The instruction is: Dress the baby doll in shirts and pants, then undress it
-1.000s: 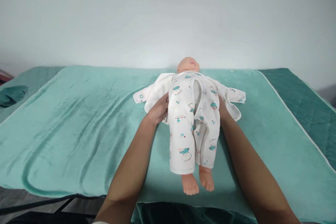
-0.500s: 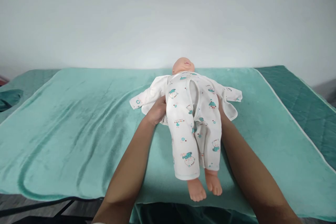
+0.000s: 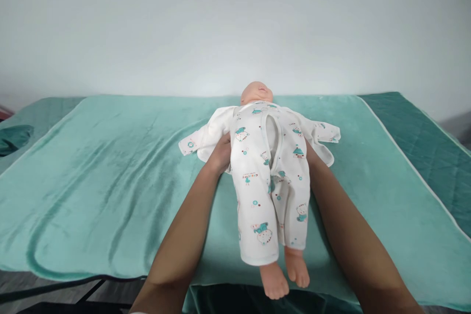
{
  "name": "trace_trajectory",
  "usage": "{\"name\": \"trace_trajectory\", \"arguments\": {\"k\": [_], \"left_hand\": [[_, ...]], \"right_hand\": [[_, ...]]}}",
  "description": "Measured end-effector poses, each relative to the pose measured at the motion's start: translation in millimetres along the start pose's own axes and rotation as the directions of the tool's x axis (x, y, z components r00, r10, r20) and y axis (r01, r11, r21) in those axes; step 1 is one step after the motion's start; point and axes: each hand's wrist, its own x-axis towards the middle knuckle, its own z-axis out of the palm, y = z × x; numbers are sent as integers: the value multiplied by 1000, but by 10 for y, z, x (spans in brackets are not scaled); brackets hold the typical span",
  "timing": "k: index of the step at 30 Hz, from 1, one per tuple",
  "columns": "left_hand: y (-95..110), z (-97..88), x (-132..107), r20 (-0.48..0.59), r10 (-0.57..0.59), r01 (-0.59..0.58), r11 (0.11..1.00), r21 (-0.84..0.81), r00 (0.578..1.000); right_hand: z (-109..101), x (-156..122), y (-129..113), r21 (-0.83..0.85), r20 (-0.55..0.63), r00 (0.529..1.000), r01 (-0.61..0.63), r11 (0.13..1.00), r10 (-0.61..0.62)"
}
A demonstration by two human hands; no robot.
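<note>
"Head view, going from the left: what is spreading there?"

"A mint-green velvety cover (image 3: 84,191) is lying in soft folds. On it, a white cloth baby jacket (image 3: 220,121) is splaying its sleeves to both sides."

"And the left hand (image 3: 222,153)?"

"It is curling against the side of the white cloth trousers (image 3: 253,157) printed with teal cartoon figures. Its fingertips are hiding, so I can't tell what they are holding."

"Where is the doll?"

"The bald, pink plastic-looking doll (image 3: 255,92) is lying on its back between the arms, wearing the trousers, its bare feet poking out."

"The right hand (image 3: 312,152)?"

"It is reaching in at the other side, mostly hiding; I can't tell its grip. Farther right, a darker green quilted cover (image 3: 423,142) is showing."

"Which step?"

"Probably both sides of the trousers are being adjusted. The next move is likely calling for even handling, keeping the jacket unbunched."
</note>
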Motion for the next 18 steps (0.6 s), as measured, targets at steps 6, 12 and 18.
{"name": "trace_trajectory", "arguments": {"k": [6, 12, 18], "left_hand": [[21, 54, -25, 85, 73, -77, 996, 36, 994], [17, 83, -21, 74, 84, -88, 995, 51, 994], [0, 31, -28, 72, 129, -137, 984, 117, 989]], "right_hand": [[-9, 22, 55, -35, -118, 993, -17, 999, 13], [-22, 114, 135, -52, -198, 980, -1, 999, -10], [7, 18, 42, 37, -64, 998, -4, 999, 6]]}}
